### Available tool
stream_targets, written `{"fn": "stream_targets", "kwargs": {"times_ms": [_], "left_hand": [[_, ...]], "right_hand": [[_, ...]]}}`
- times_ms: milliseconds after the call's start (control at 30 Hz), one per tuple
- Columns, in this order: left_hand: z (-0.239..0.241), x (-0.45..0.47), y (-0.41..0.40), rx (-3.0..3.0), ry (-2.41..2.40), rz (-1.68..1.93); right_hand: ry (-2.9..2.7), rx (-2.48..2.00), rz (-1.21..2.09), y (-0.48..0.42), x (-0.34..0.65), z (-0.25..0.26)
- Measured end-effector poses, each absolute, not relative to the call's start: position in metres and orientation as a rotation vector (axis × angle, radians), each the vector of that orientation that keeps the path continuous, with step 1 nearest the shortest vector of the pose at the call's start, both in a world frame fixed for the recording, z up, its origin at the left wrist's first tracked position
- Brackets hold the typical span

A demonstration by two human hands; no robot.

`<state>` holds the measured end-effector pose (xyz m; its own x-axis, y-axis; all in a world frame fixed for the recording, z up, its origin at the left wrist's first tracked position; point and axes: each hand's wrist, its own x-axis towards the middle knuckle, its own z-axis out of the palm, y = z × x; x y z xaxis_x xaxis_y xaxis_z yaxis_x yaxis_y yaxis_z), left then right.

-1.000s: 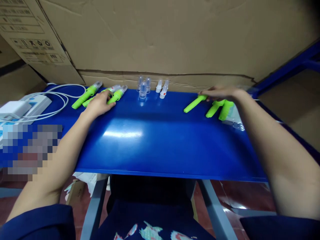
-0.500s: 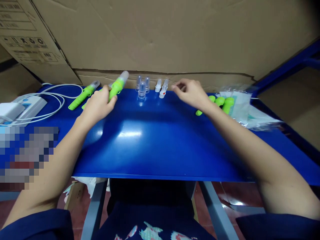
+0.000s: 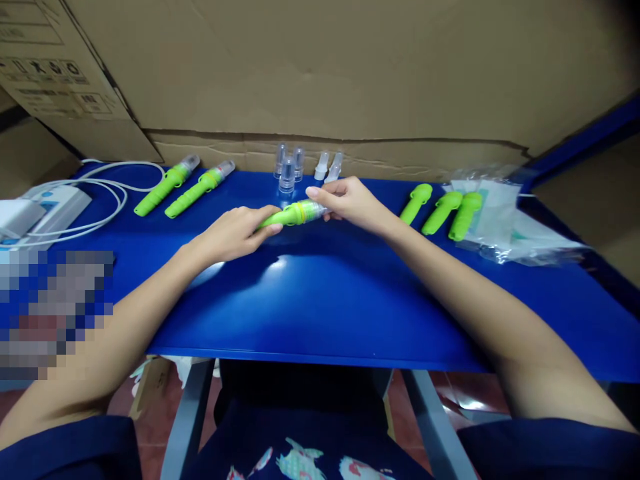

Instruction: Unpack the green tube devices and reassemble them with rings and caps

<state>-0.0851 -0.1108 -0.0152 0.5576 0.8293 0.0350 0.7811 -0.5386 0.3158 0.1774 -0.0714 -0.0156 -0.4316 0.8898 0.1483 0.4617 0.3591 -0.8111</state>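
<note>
Over the middle of the blue table, my left hand (image 3: 240,230) grips the green body of a whistle-shaped light stick (image 3: 295,213), which lies nearly level with its clear end to the right. The fingers of my right hand (image 3: 347,203) pinch that clear cap end, partly hiding it. Just behind stand clear caps (image 3: 287,175), three in a cluster. To their right are two white-based clear pieces (image 3: 321,166), one partly behind my right hand. Two more green light sticks with clear tips (image 3: 200,189) lie to the left.
Three green bodies without clear tips (image 3: 442,212) lie at the right, beside plastic bags (image 3: 515,223). A white power strip (image 3: 65,203) with looping cable sits at the left, near a pixelated patch. Cardboard (image 3: 320,73) walls the back of the blue table (image 3: 320,307).
My left hand has brought its light stick from the left to the middle and laid it level. My right hand has moved in and down onto the clear end.
</note>
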Motion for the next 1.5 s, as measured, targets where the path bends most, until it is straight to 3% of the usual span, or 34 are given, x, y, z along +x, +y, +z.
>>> {"fn": "stream_targets", "kwargs": {"times_ms": [200, 367, 733, 900, 1033, 1233, 1500], "left_hand": [[-0.013, -0.092, -0.104, 2.070, 1.122, 0.526], [-0.015, -0.095, -0.103, 2.295, 1.220, 0.513], [-0.012, -0.097, -0.103, 2.659, 1.445, 0.376], [-0.013, -0.109, -0.100, 2.901, 1.410, 0.688], [-0.011, -0.115, -0.096, 3.063, 1.113, 1.249], [-0.001, -0.107, -0.101, 2.828, 0.693, 1.942], [-0.008, -0.107, -0.084, 2.054, 0.971, 2.102]], "right_hand": [[-2.003, -1.013, 0.824, -0.067, 0.181, -0.006], [-2.022, -1.138, 1.108, -0.061, 0.193, -0.003], [-1.903, -1.020, 1.293, -0.055, 0.200, -0.018], [-2.036, -1.006, 1.435, -0.053, 0.199, -0.032], [-2.072, -0.945, 1.384, -0.051, 0.192, -0.049], [-2.010, -0.856, 1.349, -0.051, 0.184, -0.062], [-1.960, -0.852, 1.440, -0.044, 0.199, -0.050]]}}
